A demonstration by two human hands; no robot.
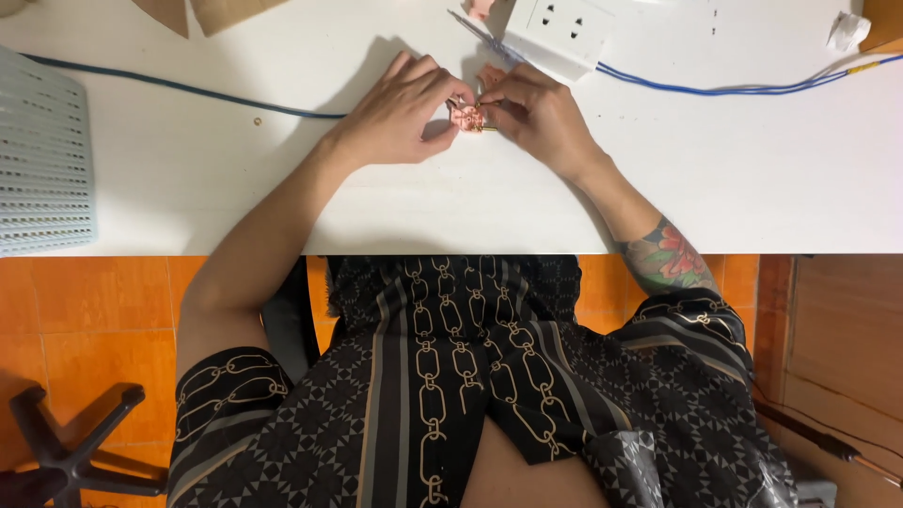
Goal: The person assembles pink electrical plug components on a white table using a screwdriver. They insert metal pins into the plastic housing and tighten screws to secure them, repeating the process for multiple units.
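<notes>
On the white table (pixel 282 188), a little beyond its near edge, we see both hands brought together over one small pink piece (pixel 467 117). The left hand (pixel 400 113) and the right hand (pixel 536 113) meet fingertip to fingertip, and both pinch the pink piece between them; a thin metal-looking part sticks out of it toward the right, though it is too small for us to tell what it is. The piece sits just above the tabletop, roughly midway across the table's width. Between the hands and the near edge we find an open stretch of bare white surface, and to the right the table also lies broad and free up to the blue wire (pixel 715 89). That wire runs from the white power socket block (pixel 564 33), which stands just beyond the right hand, close to its knuckles. A darker blue cable (pixel 188 91) crosses the left half of the table and ends behind the left wrist, so it hems that hand on its far side. A small ring-like bit (pixel 257 120) lies alone near this cable. At the far left edge a pale perforated basket (pixel 42 155) takes up the corner, well apart from the hands. Brown cardboard (pixel 221 11) shows at the far edge, and a crumpled white scrap (pixel 847 30) rests at the far right. Below the table edge we see orange floor tiles (pixel 94 310) and a black chair base (pixel 71 442).
</notes>
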